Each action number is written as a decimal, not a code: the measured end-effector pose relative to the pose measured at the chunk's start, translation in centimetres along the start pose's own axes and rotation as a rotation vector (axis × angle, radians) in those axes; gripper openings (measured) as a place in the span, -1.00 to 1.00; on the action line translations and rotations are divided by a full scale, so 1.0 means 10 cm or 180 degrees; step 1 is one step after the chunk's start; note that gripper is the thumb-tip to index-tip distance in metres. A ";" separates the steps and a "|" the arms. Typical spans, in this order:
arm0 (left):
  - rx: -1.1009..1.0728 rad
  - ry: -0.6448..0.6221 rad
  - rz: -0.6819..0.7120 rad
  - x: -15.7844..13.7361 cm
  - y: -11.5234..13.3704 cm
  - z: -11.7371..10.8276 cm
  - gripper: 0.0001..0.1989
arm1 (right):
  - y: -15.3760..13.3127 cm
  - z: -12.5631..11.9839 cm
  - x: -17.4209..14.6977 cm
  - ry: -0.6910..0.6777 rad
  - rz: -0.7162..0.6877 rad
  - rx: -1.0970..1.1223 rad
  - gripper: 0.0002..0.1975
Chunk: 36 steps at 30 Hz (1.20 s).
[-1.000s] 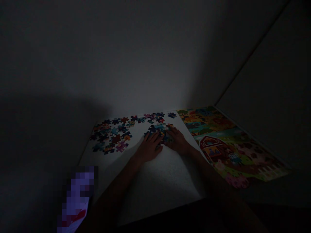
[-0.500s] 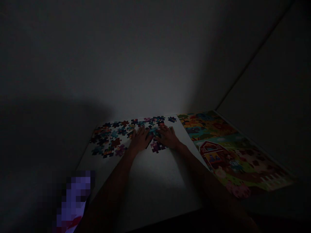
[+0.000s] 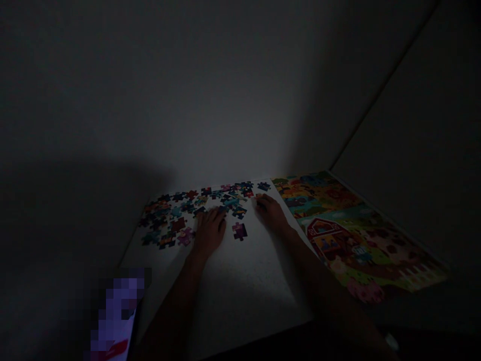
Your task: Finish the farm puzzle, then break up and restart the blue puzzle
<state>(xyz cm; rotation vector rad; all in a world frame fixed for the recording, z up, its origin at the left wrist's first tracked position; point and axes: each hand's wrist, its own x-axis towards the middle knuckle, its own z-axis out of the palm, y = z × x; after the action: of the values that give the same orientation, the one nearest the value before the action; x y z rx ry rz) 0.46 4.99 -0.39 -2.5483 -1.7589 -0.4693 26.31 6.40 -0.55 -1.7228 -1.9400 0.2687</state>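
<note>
Dim light falls on a white tabletop (image 3: 248, 281) strewn with loose jigsaw pieces (image 3: 176, 210). My left hand (image 3: 210, 233) lies palm down with its fingers stretched out, the tips touching pieces in the pile. My right hand (image 3: 273, 214) is further right, its fingers curled together on what looks like a puzzle piece, mostly hidden by the fingers and dark. Between the hands, a purple puzzle piece (image 3: 239, 231) lies by itself, nearer to me than the pile. A dark blue piece (image 3: 263, 186) rests just beyond my right fingertips.
Colourful picture sheets, one with a red barn and farm animals (image 3: 361, 250), cover the table's right side. A pale wall (image 3: 225, 100) rises behind the table. At the lower left, a lit screen (image 3: 120, 321) is partly pixelated.
My hands have moved apart, the left towards me and slightly left, the right slightly right with its fingers now curled. One of two pieces near the purple one has gone from its spot.
</note>
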 end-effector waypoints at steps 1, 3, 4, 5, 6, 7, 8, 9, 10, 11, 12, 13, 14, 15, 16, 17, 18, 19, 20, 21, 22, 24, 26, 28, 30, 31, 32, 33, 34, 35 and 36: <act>0.0040 0.0072 -0.0178 -0.01 -0.01 0.01 -0.57 | -0.02 -0.01 0.00 0.0048 0.0074 -0.0042 -0.59; 0.0107 0.0175 -0.0498 -0.01 -0.02 0.02 -0.51 | -0.07 -0.03 -0.01 0.0111 0.0238 -0.0133 -0.60; 0.0124 0.0167 -0.0562 -0.01 -0.02 0.03 -0.48 | -0.09 -0.04 -0.02 0.0113 0.0327 -0.0188 -0.60; 0.0127 0.0124 -0.0549 -0.01 -0.02 0.03 -0.46 | -0.12 -0.05 -0.04 0.0072 0.0379 -0.0243 -0.59; 0.0105 0.0046 -0.0423 -0.01 -0.01 0.03 -0.47 | -0.14 -0.05 -0.06 -0.0009 0.0365 -0.0283 -0.57; 0.0064 -0.0048 -0.0224 -0.01 0.00 0.03 -0.48 | -0.15 -0.04 -0.09 -0.0119 0.0279 -0.0305 -0.55; 0.0016 -0.0127 -0.0017 -0.01 0.00 0.03 -0.51 | -0.16 -0.03 -0.11 -0.0239 0.0139 -0.0316 -0.50; -0.0023 -0.0165 0.0127 -0.02 0.00 0.03 -0.54 | -0.17 -0.01 -0.14 -0.0355 -0.0029 -0.0321 -0.46; -0.0036 -0.0154 0.0156 -0.02 -0.01 0.03 -0.57 | -0.17 0.01 -0.16 -0.0445 -0.0181 -0.0324 -0.43; -0.0022 -0.0103 0.0065 -0.02 -0.02 0.03 -0.58 | -0.17 0.03 -0.17 -0.0501 -0.0280 -0.0333 -0.41; 0.0011 -0.0021 -0.0127 -0.02 -0.03 0.03 -0.57 | -0.17 0.04 -0.18 -0.0519 -0.0308 -0.0344 -0.41; 0.0050 0.0070 -0.0360 -0.02 -0.04 0.02 -0.56 | -0.17 0.05 -0.19 -0.0513 -0.0290 -0.0351 -0.43; 0.0073 0.0142 -0.0545 -0.01 -0.05 0.02 -0.54 | -0.18 0.05 -0.19 -0.0491 -0.0244 -0.0351 -0.47; 0.0077 0.0186 -0.0654 -0.01 -0.05 0.01 -0.53 | -0.19 0.03 -0.18 -0.0450 -0.0181 -0.0355 -0.50; 0.0059 0.0188 -0.0652 -0.01 -0.04 0.01 -0.54 | -0.20 0.01 -0.17 -0.0410 -0.0132 -0.0356 -0.53; 0.0021 0.0151 -0.0541 -0.02 -0.03 0.01 -0.55 | -0.21 -0.02 -0.16 -0.0406 -0.0136 -0.0329 -0.55; -0.0029 0.0090 -0.0355 -0.02 -0.01 0.00 -0.58 | -0.24 -0.06 -0.15 -0.0456 -0.0189 -0.0246 -0.58; -0.0081 0.0019 -0.0140 -0.03 0.01 0.00 -0.61 | -0.27 -0.10 -0.15 -0.0563 -0.0273 -0.0097 -0.61; -0.0126 -0.0041 0.0049 -0.03 0.02 0.00 -0.63 | -0.30 -0.14 -0.16 -0.0729 -0.0372 0.0105 -0.62; -0.0153 -0.0072 0.0158 -0.03 0.02 -0.01 -0.64 | -0.35 -0.17 -0.18 -0.0925 -0.0482 0.0320 -0.62; -0.0157 -0.0061 0.0156 -0.03 0.01 -0.01 -0.64 | -0.40 -0.20 -0.20 -0.1120 -0.0591 0.0489 -0.58; -0.0099 0.0075 -0.0155 -0.02 -0.03 -0.03 -0.60 | -0.50 -0.22 -0.26 -0.1380 -0.0725 0.0552 -0.41; -0.0017 0.0238 -0.0622 0.00 -0.10 -0.04 -0.56 | -0.58 -0.22 -0.30 -0.1480 -0.0783 0.0397 -0.32; 0.0021 0.0300 -0.0917 0.03 -0.16 -0.04 -0.55 | -0.63 -0.20 -0.32 -0.1483 -0.0699 0.0243 -0.37; 0.0003 0.0256 -0.0945 0.04 -0.18 -0.04 -0.56 | -0.65 -0.20 -0.33 -0.1470 -0.0494 0.0041 -0.52; -0.0023 0.0212 -0.0881 0.05 -0.17 -0.03 -0.56 | -0.66 -0.20 -0.33 -0.1486 -0.0349 -0.0112 -0.60; -0.0057 0.0161 -0.0791 0.06 -0.17 -0.02 -0.57 | -0.66 -0.20 -0.35 -0.1524 -0.0195 -0.0257 -0.65; -0.0096 0.0112 -0.0693 0.06 -0.16 -0.02 -0.58 | -0.66 -0.22 -0.37 -0.1574 -0.0068 -0.0334 -0.63; -0.0135 0.0074 -0.0599 0.06 -0.15 -0.02 -0.59 | -0.65 -0.23 -0.41 -0.1614 0.0033 -0.0326 -0.56; -0.0171 0.0055 -0.0523 0.06 -0.14 -0.03 -0.59 | -0.63 -0.25 -0.45 -0.1606 0.0121 -0.0254 -0.49; -0.0201 0.0060 -0.0473 0.06 -0.13 -0.04 -0.60 | -0.61 -0.27 -0.50 -0.1516 0.0210 -0.0166 -0.45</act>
<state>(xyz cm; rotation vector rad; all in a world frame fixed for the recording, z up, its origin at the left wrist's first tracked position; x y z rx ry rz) -0.65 5.98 -0.05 -2.4548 -1.9667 -0.5594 22.71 0.06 3.41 -1.8855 -2.2320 0.7137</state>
